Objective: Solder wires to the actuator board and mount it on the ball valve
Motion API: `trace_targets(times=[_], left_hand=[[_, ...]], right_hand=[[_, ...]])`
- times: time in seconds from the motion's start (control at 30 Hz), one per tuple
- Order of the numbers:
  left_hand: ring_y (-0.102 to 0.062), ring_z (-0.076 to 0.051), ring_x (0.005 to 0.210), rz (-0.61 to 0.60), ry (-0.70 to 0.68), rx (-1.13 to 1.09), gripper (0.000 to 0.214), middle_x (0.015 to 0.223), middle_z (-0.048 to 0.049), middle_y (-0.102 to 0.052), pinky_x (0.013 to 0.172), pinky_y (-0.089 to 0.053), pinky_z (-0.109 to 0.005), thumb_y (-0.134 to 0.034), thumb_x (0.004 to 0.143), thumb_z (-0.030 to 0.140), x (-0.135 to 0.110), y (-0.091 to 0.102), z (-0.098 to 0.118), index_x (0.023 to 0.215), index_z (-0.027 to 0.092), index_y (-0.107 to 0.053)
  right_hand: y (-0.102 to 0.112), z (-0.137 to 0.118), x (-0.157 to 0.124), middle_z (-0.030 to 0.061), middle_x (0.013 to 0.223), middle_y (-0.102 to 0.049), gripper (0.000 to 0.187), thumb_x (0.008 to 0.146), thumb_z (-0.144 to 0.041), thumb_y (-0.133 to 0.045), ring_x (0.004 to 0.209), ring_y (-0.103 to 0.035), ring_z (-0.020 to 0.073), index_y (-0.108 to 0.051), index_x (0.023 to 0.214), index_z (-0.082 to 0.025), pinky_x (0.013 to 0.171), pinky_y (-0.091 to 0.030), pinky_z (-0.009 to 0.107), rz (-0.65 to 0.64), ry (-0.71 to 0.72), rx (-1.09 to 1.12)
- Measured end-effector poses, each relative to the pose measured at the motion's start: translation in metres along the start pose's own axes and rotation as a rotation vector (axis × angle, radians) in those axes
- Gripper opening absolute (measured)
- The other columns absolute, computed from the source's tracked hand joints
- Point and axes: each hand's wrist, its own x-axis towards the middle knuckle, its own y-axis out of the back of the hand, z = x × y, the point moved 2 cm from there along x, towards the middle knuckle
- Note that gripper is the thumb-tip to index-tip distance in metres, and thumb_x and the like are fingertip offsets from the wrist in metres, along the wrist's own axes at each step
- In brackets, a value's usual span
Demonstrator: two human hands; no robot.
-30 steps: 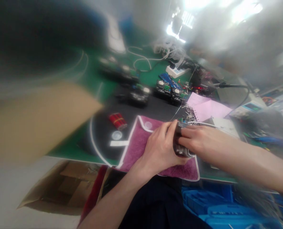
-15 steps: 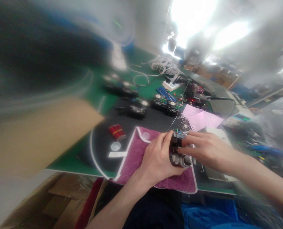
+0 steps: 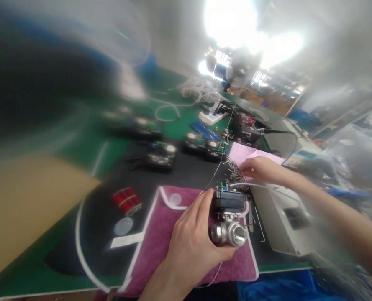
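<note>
A motorized ball valve (image 3: pixel 229 201) stands over the purple cloth (image 3: pixel 156 238). It has a black housing on top and a shiny metal valve body (image 3: pixel 228 232) below, with a green circuit board just visible behind. My left hand (image 3: pixel 192 238) is wrapped round its left side, thumb under the metal body. Farther back, my right hand (image 3: pixel 258 166) reaches into a pile of small metal pins or screws (image 3: pixel 232 168) beside a pink sheet of paper (image 3: pixel 239 152). Its fingers are bent together at the pile; whatever is between them is too small to make out.
Several open circuit units (image 3: pixel 161 155) stand on the black mat. A red bundle (image 3: pixel 127 201) and a clear round disc (image 3: pixel 123 226) lie left of the cloth. A white box (image 3: pixel 280 221) and a hex key (image 3: pixel 260 223) are at right, a power strip (image 3: pixel 211 116) behind.
My right hand has left the valve and moved away to the pile of small metal parts. My left hand still holds the valve, now more plainly visible. The camera view has shifted.
</note>
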Motion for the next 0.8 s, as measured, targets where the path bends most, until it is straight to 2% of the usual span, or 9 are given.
trace_targets(times=[0.17,0.47,0.67,0.8], left_hand=[[-0.064,-0.038,0.139,0.018,-0.037,0.016,0.117,0.157,-0.0161,-0.059,0.115,-0.059,-0.055,-0.094,0.063,0.034,0.0,0.001,0.0,0.162,0.021,-0.033],[-0.064,-0.04,0.139,0.009,-0.048,0.027,0.121,0.158,-0.0162,-0.058,0.114,-0.06,-0.057,-0.093,0.059,0.034,0.001,0.001,-0.001,0.163,0.021,-0.033],[-0.063,-0.039,0.14,-0.001,-0.042,0.029,0.119,0.158,-0.0157,-0.058,0.116,-0.059,-0.054,-0.094,0.06,0.035,0.001,0.002,0.0,0.162,0.02,-0.034],[-0.064,-0.038,0.139,0.006,-0.052,0.033,0.119,0.157,-0.0164,-0.059,0.116,-0.059,-0.054,-0.094,0.06,0.036,-0.001,0.002,0.0,0.161,0.019,-0.035]], right_hand=[[-0.016,-0.003,0.015,0.0014,0.095,-0.081,0.013,0.091,-0.024,-0.071,0.084,-0.074,0.0192,-0.082,0.097,-0.027,0.077,-0.049,0.027,-0.057,-0.037,-0.044],[-0.021,-0.011,0.017,0.0053,0.092,-0.08,0.015,0.092,-0.029,-0.07,0.083,-0.073,0.023,-0.082,0.1,-0.027,0.07,-0.044,0.029,-0.09,-0.053,-0.122],[-0.025,-0.01,0.017,0.0027,0.096,-0.081,0.018,0.091,-0.025,-0.066,0.084,-0.073,0.0207,-0.081,0.101,-0.027,0.072,-0.045,0.028,-0.089,-0.014,-0.103],[-0.026,-0.013,0.016,0.0049,0.095,-0.08,0.02,0.092,-0.023,-0.064,0.083,-0.072,0.0202,-0.081,0.101,-0.024,0.071,-0.044,0.028,-0.078,0.0,-0.099]])
